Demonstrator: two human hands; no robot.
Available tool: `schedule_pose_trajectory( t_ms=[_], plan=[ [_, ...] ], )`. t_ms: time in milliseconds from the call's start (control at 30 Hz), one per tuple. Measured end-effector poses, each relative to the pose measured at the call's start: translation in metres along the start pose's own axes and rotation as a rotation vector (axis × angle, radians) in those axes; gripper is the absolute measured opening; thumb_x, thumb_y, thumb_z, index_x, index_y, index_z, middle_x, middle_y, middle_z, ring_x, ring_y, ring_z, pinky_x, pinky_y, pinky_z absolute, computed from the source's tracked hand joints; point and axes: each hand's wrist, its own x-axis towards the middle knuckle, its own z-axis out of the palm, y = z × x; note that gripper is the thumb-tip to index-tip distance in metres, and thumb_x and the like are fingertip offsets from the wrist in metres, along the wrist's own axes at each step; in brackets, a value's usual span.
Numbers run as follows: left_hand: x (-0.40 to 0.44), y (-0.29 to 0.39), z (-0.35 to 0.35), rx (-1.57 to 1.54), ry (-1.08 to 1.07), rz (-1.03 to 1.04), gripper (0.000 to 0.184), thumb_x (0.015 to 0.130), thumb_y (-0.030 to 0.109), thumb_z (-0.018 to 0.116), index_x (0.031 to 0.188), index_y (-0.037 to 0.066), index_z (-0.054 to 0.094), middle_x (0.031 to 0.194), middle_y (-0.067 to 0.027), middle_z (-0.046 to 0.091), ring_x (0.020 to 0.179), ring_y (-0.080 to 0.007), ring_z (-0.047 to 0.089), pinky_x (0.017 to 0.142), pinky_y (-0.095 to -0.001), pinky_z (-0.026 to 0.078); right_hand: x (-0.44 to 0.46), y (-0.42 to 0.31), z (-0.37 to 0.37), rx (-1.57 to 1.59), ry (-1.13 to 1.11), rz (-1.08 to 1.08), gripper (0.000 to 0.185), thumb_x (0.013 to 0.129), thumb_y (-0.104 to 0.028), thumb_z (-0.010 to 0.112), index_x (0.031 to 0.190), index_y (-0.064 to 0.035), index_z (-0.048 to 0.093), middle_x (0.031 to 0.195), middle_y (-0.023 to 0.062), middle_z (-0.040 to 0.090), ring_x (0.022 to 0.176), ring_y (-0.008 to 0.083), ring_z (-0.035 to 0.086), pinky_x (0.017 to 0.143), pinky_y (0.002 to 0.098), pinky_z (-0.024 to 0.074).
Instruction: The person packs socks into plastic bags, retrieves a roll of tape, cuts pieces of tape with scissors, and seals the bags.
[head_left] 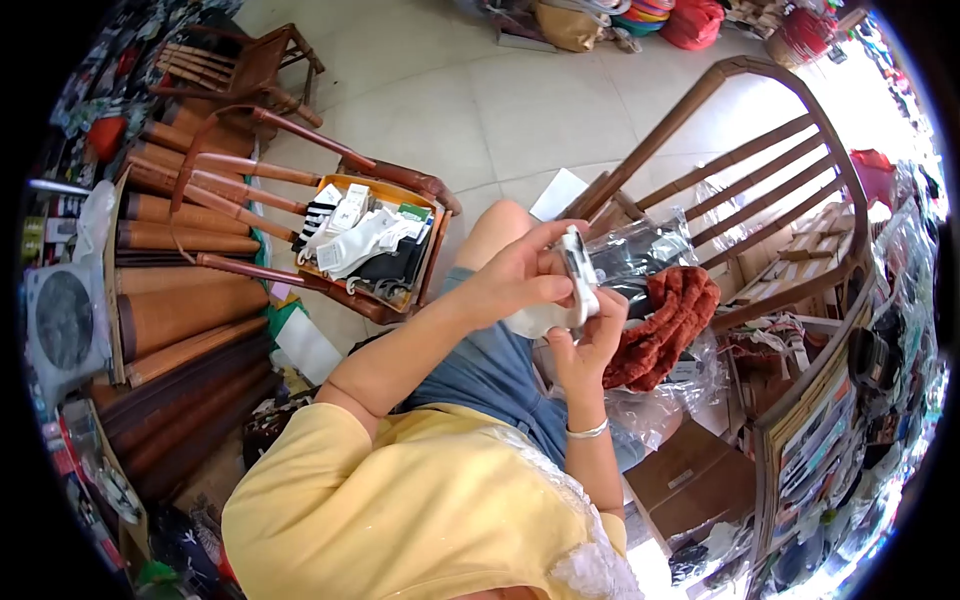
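Observation:
A small white item (580,278) with a dark patch is held up between both hands, above my lap. My left hand (523,275) grips its upper left side with thumb and fingers. At its lower right, the fingers of my right hand (592,342) pinch it. Something white and soft (537,320) hangs just below my left hand. Right of my hands lie a rust-red fuzzy cloth (665,330) and clear plastic bags (645,245) with dark contents. To the left, a yellow tray (328,184) on a chair holds white, black and striped socks with labels.
A wooden chair (735,75) stands at the right, a second chair (425,190) at the left and a small one (265,68) behind it. Brown rolls (190,300) are stacked at the left. A cardboard box (690,475) sits at the lower right.

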Motion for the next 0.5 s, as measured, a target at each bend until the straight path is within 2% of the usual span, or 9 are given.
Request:
schedule_pose_trajectory(
  t_ms=[100, 133, 167, 200, 233, 333, 367, 433, 500],
  plan=[
    [-0.003, -0.009, -0.006, -0.033, -0.124, -0.033, 0.066, 0.085, 0.009, 0.059, 0.142, 0.003, 0.026, 0.109, -0.0086, 0.056, 0.098, -0.0155, 0.057, 0.088, -0.0307, 0.047, 0.009, -0.007, 0.004, -0.351, 0.072, -0.069, 0.034, 0.074, -0.006, 0.070, 0.101, -0.0035, 0.050, 0.109, 0.0143, 0.048, 0.106, 0.0260, 0.048, 0.092, 0.0362, 0.0398],
    [-0.006, -0.013, -0.011, 0.035, -0.118, -0.014, 0.064, 0.086, 0.009, 0.058, 0.142, 0.002, 0.027, 0.104, -0.0076, 0.057, 0.096, -0.0137, 0.057, 0.086, -0.0287, 0.048, 0.009, -0.009, 0.004, -0.308, 0.080, 0.003, 0.031, 0.076, -0.004, 0.066, 0.102, -0.0024, 0.050, 0.109, 0.0136, 0.049, 0.103, 0.0245, 0.049, 0.090, 0.0347, 0.0401],
    [-0.011, -0.012, -0.018, 0.049, -0.087, 0.008, 0.060, 0.086, 0.008, 0.058, 0.139, 0.002, 0.031, 0.100, -0.0063, 0.057, 0.093, -0.0125, 0.057, 0.084, -0.0273, 0.048, 0.000, -0.004, -0.005, -0.242, 0.113, 0.228, 0.029, 0.078, -0.004, 0.063, 0.103, 0.0002, 0.049, 0.108, 0.0127, 0.050, 0.100, 0.0218, 0.049, 0.090, 0.0338, 0.0398],
    [-0.018, -0.009, -0.029, 0.063, -0.058, 0.031, 0.056, 0.086, 0.007, 0.057, 0.137, 0.002, 0.035, 0.096, -0.0050, 0.058, 0.090, -0.0112, 0.057, 0.082, -0.0260, 0.048, -0.005, 0.006, -0.018, -0.208, 0.096, 0.204, 0.031, 0.080, -0.004, 0.062, 0.106, 0.0028, 0.048, 0.105, 0.0107, 0.051, 0.096, 0.0180, 0.049, 0.087, 0.0317, 0.0413],
    [-0.026, -0.012, -0.045, 0.074, -0.017, 0.040, 0.056, 0.086, 0.007, 0.057, 0.137, 0.002, 0.035, 0.096, -0.0050, 0.058, 0.090, -0.0112, 0.057, 0.082, -0.0260, 0.048, -0.002, -0.005, -0.013, 0.024, 0.216, 0.293, 0.033, 0.081, -0.003, 0.061, 0.110, 0.0034, 0.046, 0.102, 0.0089, 0.051, 0.091, 0.0164, 0.050, 0.083, 0.0295, 0.0429],
    [-0.051, -0.046, -0.124, 0.419, 0.585, 0.049, 0.038, 0.085, 0.007, 0.056, 0.122, 0.002, 0.050, 0.083, -0.0010, 0.058, 0.080, -0.0092, 0.057, 0.076, -0.0244, 0.047, -0.008, 0.001, -0.038, 0.076, 0.329, 0.247, 0.047, 0.086, -0.010, 0.061, 0.125, 0.0046, 0.039, 0.112, 0.0143, 0.052, 0.099, 0.0208, 0.053, 0.085, 0.0335, 0.0463],
    [-0.066, -0.066, -0.159, 0.485, 0.815, 0.048, 0.036, 0.086, 0.008, 0.055, 0.121, 0.003, 0.051, 0.087, -0.0023, 0.058, 0.082, -0.0099, 0.057, 0.074, -0.0243, 0.047, -0.008, 0.000, -0.043, 0.096, 0.327, 0.228, 0.051, 0.086, -0.016, 0.063, 0.125, 0.0038, 0.038, 0.114, 0.0150, 0.052, 0.101, 0.0218, 0.053, 0.086, 0.0346, 0.0468],
    [-0.101, -0.092, -0.216, 0.264, 1.288, 0.040, 0.045, 0.083, 0.016, 0.061, 0.125, 0.005, 0.047, 0.096, -0.0048, 0.056, 0.086, -0.0141, 0.055, 0.072, -0.0290, 0.046, -0.008, -0.002, -0.053, 0.113, 0.323, 0.209, 0.054, 0.086, -0.021, 0.065, 0.126, 0.0030, 0.038, 0.115, 0.0157, 0.051, 0.102, 0.0229, 0.053, 0.086, 0.0356, 0.0472],
    [-0.137, -0.121, -0.281, -0.151, 1.704, 0.064, 0.058, 0.078, 0.022, 0.068, 0.127, 0.012, 0.040, 0.099, -0.0069, 0.052, 0.085, -0.0174, 0.050, 0.070, -0.0348, 0.044, -0.010, -0.004, -0.062, 0.086, 0.314, 0.261, 0.060, 0.085, -0.030, 0.067, 0.127, 0.0017, 0.038, 0.117, 0.0158, 0.051, 0.104, 0.0235, 0.053, 0.086, 0.0367, 0.0476]
  ],
)
